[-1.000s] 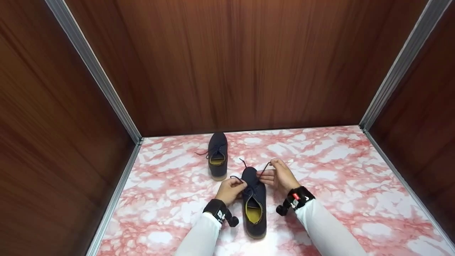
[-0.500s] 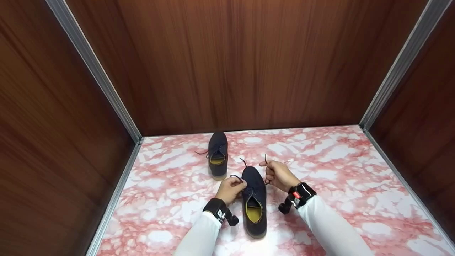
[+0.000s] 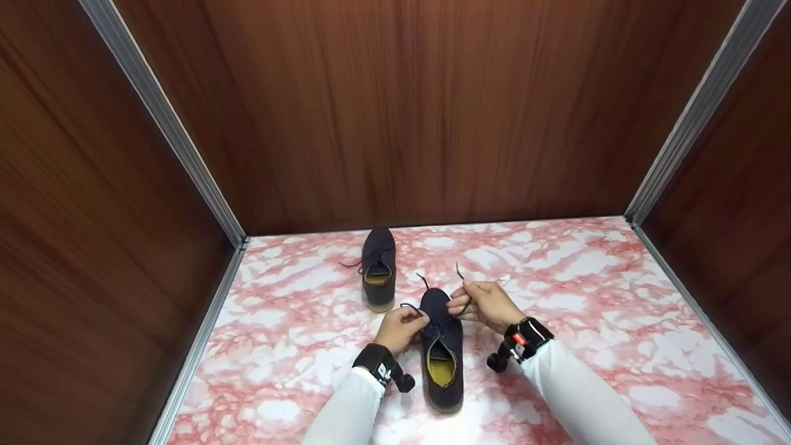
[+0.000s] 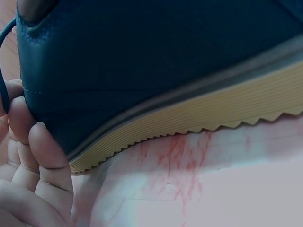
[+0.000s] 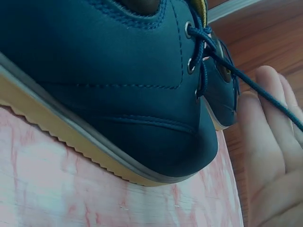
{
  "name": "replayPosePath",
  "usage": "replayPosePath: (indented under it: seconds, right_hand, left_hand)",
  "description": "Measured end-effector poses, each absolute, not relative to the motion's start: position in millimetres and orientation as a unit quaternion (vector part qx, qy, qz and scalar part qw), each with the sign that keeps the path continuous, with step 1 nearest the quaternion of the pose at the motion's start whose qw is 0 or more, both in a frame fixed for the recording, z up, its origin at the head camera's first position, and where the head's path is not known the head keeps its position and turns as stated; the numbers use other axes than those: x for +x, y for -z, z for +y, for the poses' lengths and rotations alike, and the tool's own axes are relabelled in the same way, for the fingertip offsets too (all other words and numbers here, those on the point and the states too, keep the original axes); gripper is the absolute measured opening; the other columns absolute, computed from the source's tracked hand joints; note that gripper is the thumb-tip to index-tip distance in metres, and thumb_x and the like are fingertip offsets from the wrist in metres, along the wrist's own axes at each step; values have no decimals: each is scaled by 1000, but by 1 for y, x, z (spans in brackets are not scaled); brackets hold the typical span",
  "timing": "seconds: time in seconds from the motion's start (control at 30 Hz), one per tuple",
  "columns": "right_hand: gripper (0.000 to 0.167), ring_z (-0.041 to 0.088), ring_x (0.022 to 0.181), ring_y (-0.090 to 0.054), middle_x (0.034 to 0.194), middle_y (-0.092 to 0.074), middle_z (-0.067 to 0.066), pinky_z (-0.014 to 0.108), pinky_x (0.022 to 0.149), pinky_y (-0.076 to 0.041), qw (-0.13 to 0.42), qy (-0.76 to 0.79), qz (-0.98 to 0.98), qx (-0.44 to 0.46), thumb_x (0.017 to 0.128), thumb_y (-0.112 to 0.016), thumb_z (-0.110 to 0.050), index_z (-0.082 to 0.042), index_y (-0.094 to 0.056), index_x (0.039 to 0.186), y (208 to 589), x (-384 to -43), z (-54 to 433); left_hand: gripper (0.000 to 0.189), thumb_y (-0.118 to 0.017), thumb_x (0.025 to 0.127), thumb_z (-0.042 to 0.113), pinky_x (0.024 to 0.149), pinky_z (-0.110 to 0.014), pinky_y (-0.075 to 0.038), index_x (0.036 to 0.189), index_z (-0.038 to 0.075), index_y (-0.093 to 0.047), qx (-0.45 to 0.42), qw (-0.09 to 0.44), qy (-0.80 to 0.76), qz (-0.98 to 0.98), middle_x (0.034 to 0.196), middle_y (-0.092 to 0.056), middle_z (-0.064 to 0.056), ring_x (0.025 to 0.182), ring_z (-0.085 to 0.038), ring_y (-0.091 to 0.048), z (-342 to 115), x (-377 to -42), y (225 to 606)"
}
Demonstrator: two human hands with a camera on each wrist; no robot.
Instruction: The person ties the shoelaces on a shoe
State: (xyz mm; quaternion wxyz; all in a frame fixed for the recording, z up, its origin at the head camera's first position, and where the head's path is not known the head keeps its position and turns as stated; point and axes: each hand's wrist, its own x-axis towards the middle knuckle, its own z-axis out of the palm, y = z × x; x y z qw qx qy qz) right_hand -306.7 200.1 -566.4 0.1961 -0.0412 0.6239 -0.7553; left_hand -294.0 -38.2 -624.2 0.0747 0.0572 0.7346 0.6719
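Observation:
A dark navy lace-up shoe point(image 3: 450, 395) with a yellow lining stands upright on the floor, toe pointing away from me. My left hand point(image 3: 398, 330) pinches a loop of its shoelace beside the shoe's left side; in the left wrist view a strand of the shoelace point(image 4: 4, 56) rises from those fingertips. My right hand point(image 3: 488, 306) holds the other part of the lace over the right side of the toe, a free end sticking up above the thumb. Seen from the right wrist, the shoelace point(image 5: 270, 97) runs taut from the eyelets across extended fingers point(image 5: 260, 137).
A matching shoe point(image 3: 378, 296) stands farther off to the left, its lace trailing left. The floor point(image 3: 587, 371) has a red and white marbled pattern. Brown wood-look panels point(image 3: 432, 111) with grey metal corner strips enclose the back and both sides.
My right hand first drew the lace away to the right, fingers curling, then came back toward the shoe with its fingers spread under the lace. My left hand has stayed in place.

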Motion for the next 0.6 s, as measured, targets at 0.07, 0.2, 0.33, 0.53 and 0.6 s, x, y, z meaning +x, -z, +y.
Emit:
replayPosePath:
  seconds: [0.07,0.2,0.33,0.53,0.6]
  right_hand:
    - [43,15,78,-77,83,-79,3,34,83,-65,191,756,625,-37,115,-38,-32,1,-65,111,567,-306,199]
    - [41,9,58,-60,64,-62,-5,34,81,-63,183,755,628,-53,115,-35,-35,-5,-63,109,568,-304,193]
    - [41,10,53,-36,61,-37,-7,29,73,-55,182,757,624,-68,116,-32,-35,-5,-60,117,566,-301,186]
    - [28,12,65,-38,71,-34,-4,30,77,-52,189,764,612,-78,109,-34,-10,1,-50,131,557,-300,189]
    - [33,12,68,-42,74,-38,-3,30,81,-54,191,763,611,-88,105,-33,-2,5,-43,136,553,-300,194]
  left_hand:
    - [23,-78,92,11,61,-21,-52,96,-10,-69,57,76,-674,732,78,-70,9,66,-5,-59,-38,-294,624]
    - [24,-77,92,10,61,-20,-52,97,-11,-68,58,80,-682,725,79,-71,9,67,-5,-60,-37,-293,623]
    - [25,-76,92,11,62,-22,-52,100,-11,-68,58,90,-688,718,77,-68,10,65,-7,-58,-38,-292,619]
    - [23,-73,96,15,66,-27,-53,103,-6,-69,60,104,-688,716,79,-66,8,69,-11,-61,-42,-292,611]
    - [22,-71,96,14,68,-29,-53,104,-6,-68,64,104,-694,710,81,-66,6,72,-13,-63,-42,-293,608]
